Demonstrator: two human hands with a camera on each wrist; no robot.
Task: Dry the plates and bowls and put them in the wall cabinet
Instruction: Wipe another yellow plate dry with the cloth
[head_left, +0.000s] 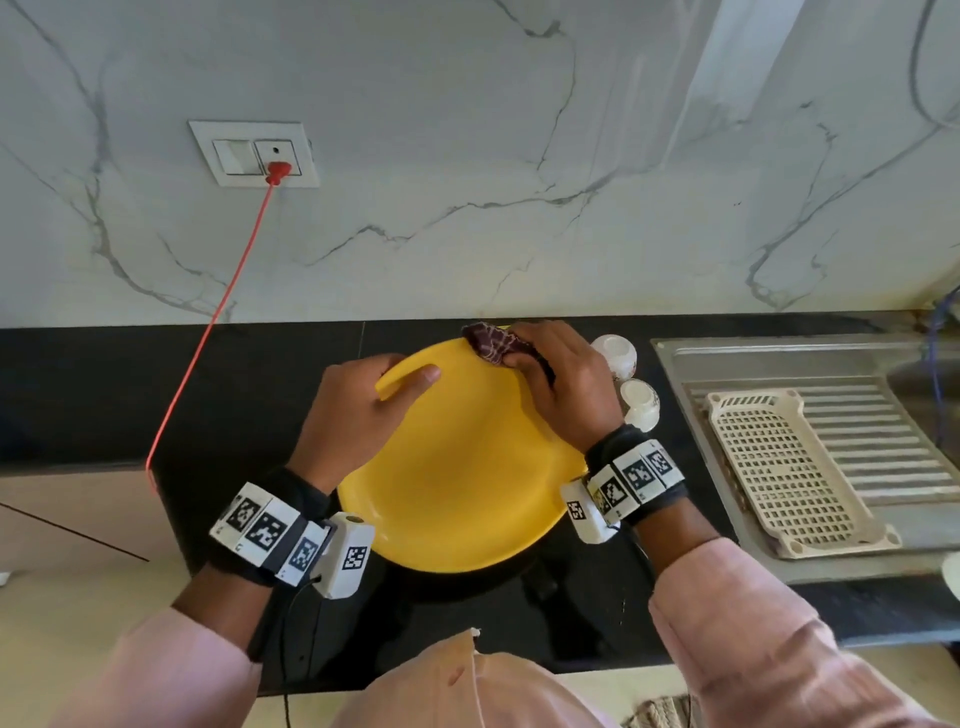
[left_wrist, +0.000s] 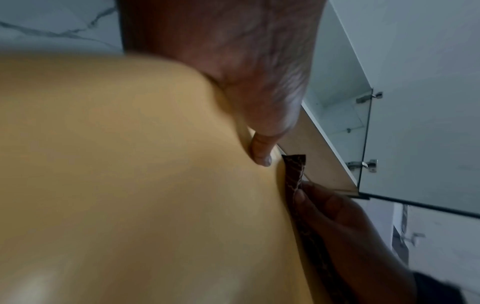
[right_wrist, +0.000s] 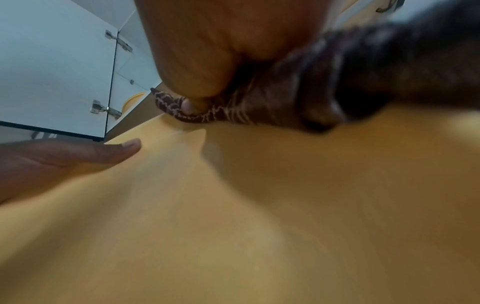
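A large yellow plate (head_left: 457, 467) is held above the black counter, tilted toward me. My left hand (head_left: 358, 410) grips its left rim, thumb lying on the top face and fingers hidden underneath. My right hand (head_left: 561, 384) holds a dark maroon patterned cloth (head_left: 491, 344) and presses it against the plate's far right rim. In the left wrist view the plate (left_wrist: 130, 174) fills the frame, with the cloth (left_wrist: 294, 174) at its edge. In the right wrist view the cloth (right_wrist: 207, 115) lies bunched on the plate (right_wrist: 233, 226). An open wall cabinet (left_wrist: 335, 115) shows above.
Two white cups (head_left: 615, 356) stand upside down on the black counter (head_left: 249, 395) right of the plate. A beige drying rack (head_left: 784, 467) lies on the steel sink drainboard (head_left: 883, 415). A red cord (head_left: 208, 332) runs from the wall socket (head_left: 254, 153) down to the counter's left edge.
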